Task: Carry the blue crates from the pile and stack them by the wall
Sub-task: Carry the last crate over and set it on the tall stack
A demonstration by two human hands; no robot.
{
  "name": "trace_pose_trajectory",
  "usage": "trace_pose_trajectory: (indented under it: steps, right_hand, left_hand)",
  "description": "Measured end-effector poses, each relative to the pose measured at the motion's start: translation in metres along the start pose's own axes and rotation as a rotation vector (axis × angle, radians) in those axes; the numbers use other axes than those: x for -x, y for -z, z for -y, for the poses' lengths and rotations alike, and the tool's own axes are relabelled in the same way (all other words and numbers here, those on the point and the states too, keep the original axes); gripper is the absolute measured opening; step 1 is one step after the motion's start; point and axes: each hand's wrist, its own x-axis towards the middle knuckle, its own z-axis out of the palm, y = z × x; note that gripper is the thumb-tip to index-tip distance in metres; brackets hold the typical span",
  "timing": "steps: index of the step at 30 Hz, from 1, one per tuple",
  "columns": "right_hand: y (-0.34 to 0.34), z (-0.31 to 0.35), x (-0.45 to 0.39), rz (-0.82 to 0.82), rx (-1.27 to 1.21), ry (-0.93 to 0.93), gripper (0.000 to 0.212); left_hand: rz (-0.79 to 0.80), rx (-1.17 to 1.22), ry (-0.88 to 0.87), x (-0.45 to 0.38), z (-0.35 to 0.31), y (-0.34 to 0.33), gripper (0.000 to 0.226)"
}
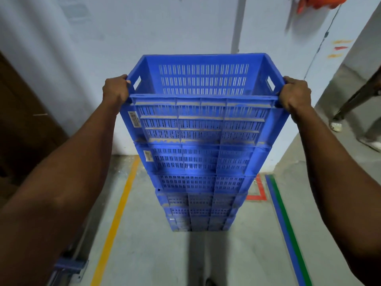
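1. The left hand [115,92] and right hand [293,96] each grip an end rim of the top crate [202,112].
2. It sits squarely over the stack [200,182] by the wall [185,27] (long axis running hand to hand).

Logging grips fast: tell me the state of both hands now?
Left hand: grips the top blue crate at its left end.
Right hand: grips its right end.

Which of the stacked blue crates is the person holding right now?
The top crate: left hand and right hand grip its ends; the crates below go untouched.
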Motion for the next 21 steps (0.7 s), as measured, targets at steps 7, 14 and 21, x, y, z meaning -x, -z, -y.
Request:
trace_pose_trajectory:
  steps: [7, 14, 21]
  right_hand:
    - [0.002, -0.003, -0.009, 0.003, -0.04, -0.033, 0.056]
    - [0.005, -0.004, -0.002, 0.07, -0.111, 0.081, 0.023]
    - [-0.034, -0.146, 0.06, -0.106, -0.243, -0.003, 0.032]
  left_hand:
    - [-0.033, 0.134, 0.038, 0.005, 0.0, -0.004, 0.033]
    - [-0.029, 0.475, 0.162, 0.021, 0.006, 0.001, 0.036]
    - [-0.048, 0.871, 0.276, 0.113, 0.126, -0.09, 0.029]
